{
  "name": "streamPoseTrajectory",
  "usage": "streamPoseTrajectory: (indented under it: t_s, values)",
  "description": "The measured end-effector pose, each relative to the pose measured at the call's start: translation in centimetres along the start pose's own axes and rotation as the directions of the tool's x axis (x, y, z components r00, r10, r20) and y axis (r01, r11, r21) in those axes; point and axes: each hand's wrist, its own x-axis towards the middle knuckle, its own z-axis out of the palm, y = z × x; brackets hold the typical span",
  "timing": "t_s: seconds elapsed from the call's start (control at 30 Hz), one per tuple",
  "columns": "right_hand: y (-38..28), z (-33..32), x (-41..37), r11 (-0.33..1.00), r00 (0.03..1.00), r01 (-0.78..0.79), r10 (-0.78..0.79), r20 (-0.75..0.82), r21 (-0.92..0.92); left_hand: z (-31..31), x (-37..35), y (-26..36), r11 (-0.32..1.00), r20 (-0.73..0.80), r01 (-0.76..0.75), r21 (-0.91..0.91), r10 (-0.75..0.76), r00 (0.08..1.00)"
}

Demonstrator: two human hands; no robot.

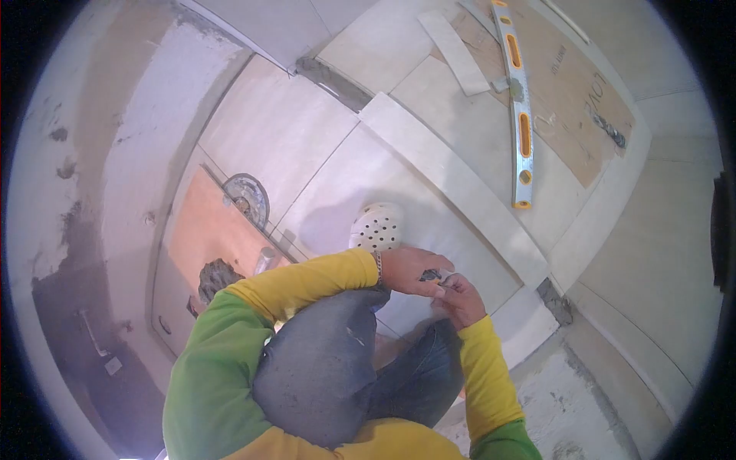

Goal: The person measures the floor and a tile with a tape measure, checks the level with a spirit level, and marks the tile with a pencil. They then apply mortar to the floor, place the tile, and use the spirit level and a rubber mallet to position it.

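Both hands meet in front of the knees, above the tiled floor (pixel 330 192). My left hand (pixel 410 271) comes in from the left with a bracelet at the wrist, its fingers closed around a small dark and pale object (pixel 433 275) that I cannot make out. My right hand (pixel 462 302) touches the same small object from the right, fingers pinched together. A white clog with holes (pixel 377 228) shows just beyond my left wrist.
A spirit level (pixel 521 115) lies on cardboard (pixel 567 84) and tile at the upper right. A long tile strip (pixel 452 184) crosses the floor. At the left are a cutting disc tool (pixel 247 201), an orange board (pixel 201 222) and a dark crumpled item (pixel 218 279).
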Motion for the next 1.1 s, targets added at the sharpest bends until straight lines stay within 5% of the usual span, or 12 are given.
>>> streamPoseTrajectory:
  t_s: [0.13, 0.2, 0.3, 0.37, 0.4, 0.43, 0.47, 0.5, 0.57, 0.63, 0.73, 1.1]
  values:
    - [-2.5, -1.1, -0.8, 0.994, 0.994, 0.11, -0.11, -0.011, 0.014, -0.5, -0.8, -1.4, 0.99, -0.1, -0.034, 0.134, 0.047, 0.994]
    - [-4.7, -1.4, -1.5, 0.984, 0.985, 0.172, -0.172, -0.003, 0.055, -1.3, -1.9, -2.5, 0.991, -0.243, 0.034, 0.126, -0.002, 0.97]
    - [-7.7, -1.6, -1.7, 0.931, 0.947, 0.313, -0.322, 0.017, 0.186, -3.8, -3.6, -3.1, 0.961, -0.201, 0.169, 0.22, -0.125, 0.972]
    - [-9.1, -1.7, -1.0, 0.92, 0.935, 0.34, -0.353, -0.031, -0.196, -4.8, -4.8, -3.9, 0.955, -0.222, 0.21, 0.21, -0.162, 0.961]
    - [-10.0, -1.4, -0.4, 0.919, 0.935, 0.342, -0.354, -0.033, -0.195, -5.3, -5.4, -4.3, 0.947, -0.247, 0.253, 0.198, -0.201, 0.948]
    - [-10.9, -1.1, 0.4, 0.71, 0.845, 0.311, -0.511, -0.159, -0.632, -5.8, -6.1, -4.6, 0.947, -0.246, 0.253, 0.199, -0.201, 0.948]
    - [-11.5, -1.0, 1.0, 0.369, 0.709, 0.12, -0.681, -0.181, -0.922, -6.3, -6.7, -4.9, 0.923, -0.285, 0.332, 0.194, -0.271, 0.919]
    - [-11.8, -1.6, 1.7, 0.371, 0.71, 0.119, -0.681, -0.182, -0.921, -6.7, -7.3, -5.2, 0.893, -0.324, 0.41, 0.186, -0.339, 0.883]
    - [-12.2, -3.4, 3.1, -0.171, 0.529, 0.132, -0.821, 0.215, -0.976, -7.4, -8.3, -4.8, 0.917, -0.388, 0.36, 0.173, -0.273, 0.881]
    - [-12.3, -3.4, 4.7, -0.181, 0.564, 0.129, -0.795, 0.223, -0.975, -7.9, -8.7, -4.1, 0.79, -0.321, 0.578, -0.204, -0.612, 0.723]
    - [-12.8, -2.3, 7.9, -0.208, 0.613, 0.149, -0.748, 0.255, -0.967, -7.9, -9.1, -5.7, 0.705, -0.278, 0.635, -0.316, -0.708, 0.649]
    - [-13.8, 3.8, 14.9, -0.215, 0.74, 0.006, -0.656, 0.149, -0.977, -8.2, -10.2, -7.7, 0.707, -0.294, 0.595, -0.384, -0.704, 0.647]
